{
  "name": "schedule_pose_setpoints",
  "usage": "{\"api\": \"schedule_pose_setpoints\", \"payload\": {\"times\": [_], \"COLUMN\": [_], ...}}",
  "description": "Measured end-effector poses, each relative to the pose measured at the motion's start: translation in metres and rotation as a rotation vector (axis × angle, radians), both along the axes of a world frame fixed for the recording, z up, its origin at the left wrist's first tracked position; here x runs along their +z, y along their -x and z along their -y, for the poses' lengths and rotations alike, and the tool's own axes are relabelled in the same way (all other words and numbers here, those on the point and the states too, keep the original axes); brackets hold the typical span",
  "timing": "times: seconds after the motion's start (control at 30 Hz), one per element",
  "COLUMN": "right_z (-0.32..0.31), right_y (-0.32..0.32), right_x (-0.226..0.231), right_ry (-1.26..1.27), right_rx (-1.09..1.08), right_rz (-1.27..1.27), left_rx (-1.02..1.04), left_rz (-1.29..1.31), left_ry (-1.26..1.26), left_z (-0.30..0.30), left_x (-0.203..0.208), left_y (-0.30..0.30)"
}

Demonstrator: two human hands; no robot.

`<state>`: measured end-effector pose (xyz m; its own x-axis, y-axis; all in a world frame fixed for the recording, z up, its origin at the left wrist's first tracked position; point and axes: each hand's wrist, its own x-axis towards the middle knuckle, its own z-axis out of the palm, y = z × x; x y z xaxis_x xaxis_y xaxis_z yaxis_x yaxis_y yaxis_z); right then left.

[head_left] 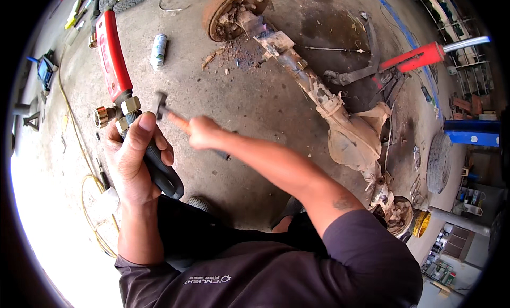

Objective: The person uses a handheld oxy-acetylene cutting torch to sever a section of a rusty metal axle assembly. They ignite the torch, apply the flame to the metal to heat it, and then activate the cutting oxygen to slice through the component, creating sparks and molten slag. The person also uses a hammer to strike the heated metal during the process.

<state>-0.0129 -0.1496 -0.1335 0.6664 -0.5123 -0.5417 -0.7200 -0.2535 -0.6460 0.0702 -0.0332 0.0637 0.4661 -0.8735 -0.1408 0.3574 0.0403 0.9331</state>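
Note:
My left hand (135, 159) is closed round the lower end of a red-handled gas torch (112, 58), held upright. Brass fittings and a brass knob (102, 117) show just above the fingers. A black hose (162, 167) loops out below the palm. To its right, my right hand (204, 133) grips the orange handle of a hammer (161, 103). The hammer's dark head is beside the torch's brass fittings; whether they touch I cannot tell. My right arm reaches across my body and is slightly blurred.
A rusty axle (353, 140) with a brake drum (215, 18) lies on the concrete floor at the right. Beyond it are a red floor jack (411, 57) and a tyre (439, 163). A spray can (159, 50) and a yellow hose (87, 212) are at the left.

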Motion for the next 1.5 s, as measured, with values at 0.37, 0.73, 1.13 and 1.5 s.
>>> {"api": "schedule_pose_setpoints", "payload": {"times": [0.37, 0.73, 1.13, 1.5], "right_z": [0.153, 0.351, -0.02, 0.188], "right_y": [0.143, 0.586, -0.012, 0.24], "right_x": [0.015, 0.295, -0.035, 0.154], "right_ry": [0.219, 0.42, -0.087, 0.61], "right_rx": [-0.464, -1.343, 0.015, -0.831], "right_rz": [-0.121, 0.401, -0.077, 0.098], "left_rx": [-0.068, -0.093, -0.114, -0.097], "left_rz": [-0.003, -0.055, 0.021, -0.023], "left_ry": [-0.056, -0.095, 0.014, -0.058], "left_z": [-0.017, -0.001, -0.009, -0.03], "left_x": [0.007, -0.019, 0.016, 0.008], "left_y": [0.007, -0.033, 0.034, -0.004]}}
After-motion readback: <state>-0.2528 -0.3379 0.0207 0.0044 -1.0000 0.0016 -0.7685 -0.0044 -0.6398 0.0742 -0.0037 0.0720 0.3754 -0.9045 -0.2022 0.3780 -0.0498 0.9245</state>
